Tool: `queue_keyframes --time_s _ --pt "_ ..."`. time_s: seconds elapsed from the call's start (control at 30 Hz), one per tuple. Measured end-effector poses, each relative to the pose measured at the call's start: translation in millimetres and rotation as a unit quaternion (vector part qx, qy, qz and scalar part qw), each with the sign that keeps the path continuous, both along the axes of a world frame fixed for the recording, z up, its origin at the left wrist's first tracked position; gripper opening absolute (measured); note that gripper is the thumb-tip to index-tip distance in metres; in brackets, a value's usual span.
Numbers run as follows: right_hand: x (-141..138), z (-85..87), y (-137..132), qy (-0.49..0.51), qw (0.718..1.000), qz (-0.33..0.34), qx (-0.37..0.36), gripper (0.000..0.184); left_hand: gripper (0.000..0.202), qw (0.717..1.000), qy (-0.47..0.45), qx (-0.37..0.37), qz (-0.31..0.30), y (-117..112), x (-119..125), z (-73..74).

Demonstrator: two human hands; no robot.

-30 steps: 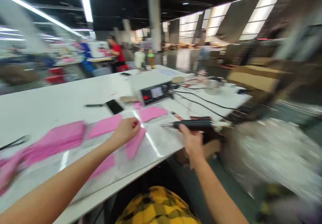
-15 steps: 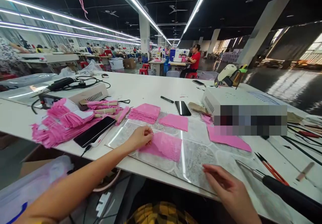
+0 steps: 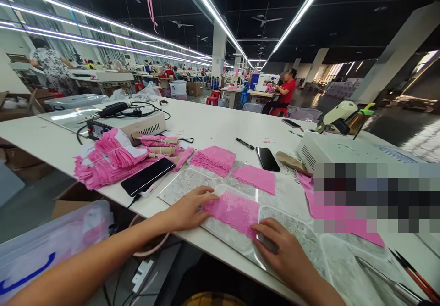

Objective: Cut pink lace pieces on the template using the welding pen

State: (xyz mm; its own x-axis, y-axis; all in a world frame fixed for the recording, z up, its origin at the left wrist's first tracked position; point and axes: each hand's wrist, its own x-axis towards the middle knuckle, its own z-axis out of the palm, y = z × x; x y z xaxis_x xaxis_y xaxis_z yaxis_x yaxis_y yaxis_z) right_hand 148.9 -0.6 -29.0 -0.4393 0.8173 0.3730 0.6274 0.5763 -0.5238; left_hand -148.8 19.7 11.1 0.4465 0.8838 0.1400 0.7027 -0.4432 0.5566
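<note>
The white table (image 3: 213,127) fills most of your view and runs far into the hall. On it, directly in front of you, lies a clear plate (image 3: 182,184) with a marbled pattern under it. To your left stands a white control box (image 3: 144,125) with cables on top, and a second white box (image 3: 338,152) stands to your right, behind the plate. Between the left box and the plate there is a heap of tied pink bundles (image 3: 106,159), with a black phone (image 3: 147,176) lying against it.

On the far side of the plate you have a small stack of pink lace (image 3: 213,160) and one single pink piece (image 3: 256,178) beside it. These lie apart from your hands.

The pink lace piece (image 3: 233,209) you work on lies flat on the plate, near its front edge, between your two hands. Your left hand (image 3: 190,207) rests on its left edge with the fingers spread and flat, so it presses and does not grip. Your right hand (image 3: 285,253) covers the lower right corner. Its fingers lie on the lace, but I cannot tell if they pinch the edge or only hold it down.

As I judge it, this piece is laid out and smoothed, and nothing more shows on it. The stack and the bundles look untouched. The tool with a metal tip (image 3: 388,280) lies at your right, not in your hand.
</note>
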Motion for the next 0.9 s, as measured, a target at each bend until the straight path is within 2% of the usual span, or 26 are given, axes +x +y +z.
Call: queue_keyframes --time_s 0.13,0.2,0.27,0.37,0.43,0.53,0.6,0.7,0.8,0.9 --pt "-1.0 -5.9 9.1 0.001 0.999 0.033 0.018 0.023 0.021 0.998 0.032 0.013 -0.045 2.3 -14.4 -4.6" --pt "-1.5 -2.4 13.2 0.000 0.999 0.043 -0.001 0.023 0.017 0.998 0.038 0.024 -0.053 5.6 -15.2 -8.2" --pt "-1.6 8.5 17.7 0.006 0.998 0.035 -0.043 0.024 0.018 0.997 0.038 0.031 -0.058 10.3 -12.7 -8.7" --pt "-2.2 35.5 29.6 0.028 0.993 0.004 -0.115 0.027 0.015 0.996 0.031 0.033 -0.072 25.9 -8.6 -0.6" --pt "-4.1 54.6 44.8 0.043 0.987 -0.010 -0.157 0.027 0.013 0.996 0.029 0.035 -0.077 47.6 -8.1 9.7" --pt "-10.2 76.9 82.5 0.081 0.979 -0.022 -0.187 0.029 0.012 0.997 0.033 0.043 -0.056 97.5 -10.5 29.5" --pt "-16.8 88.4 116.5 0.097 0.981 -0.039 -0.162 0.030 0.026 0.997 0.034 0.059 -0.028 135.3 -14.1 44.7" --pt "-33.0 103.6 169.6 0.111 0.987 -0.066 -0.093 0.032 0.030 0.994 0.031 0.105 0.020 181.2 -25.0 66.5" --pt "-57.6 110.2 207.3 0.097 0.993 -0.064 -0.030 0.027 0.032 0.988 0.040 0.140 0.051 201.5 -43.7 78.3" --pt "-80.8 98.3 220.0 0.050 0.998 -0.029 -0.032 0.027 0.032 0.986 0.071 0.143 0.054 200.0 -65.6 74.2"
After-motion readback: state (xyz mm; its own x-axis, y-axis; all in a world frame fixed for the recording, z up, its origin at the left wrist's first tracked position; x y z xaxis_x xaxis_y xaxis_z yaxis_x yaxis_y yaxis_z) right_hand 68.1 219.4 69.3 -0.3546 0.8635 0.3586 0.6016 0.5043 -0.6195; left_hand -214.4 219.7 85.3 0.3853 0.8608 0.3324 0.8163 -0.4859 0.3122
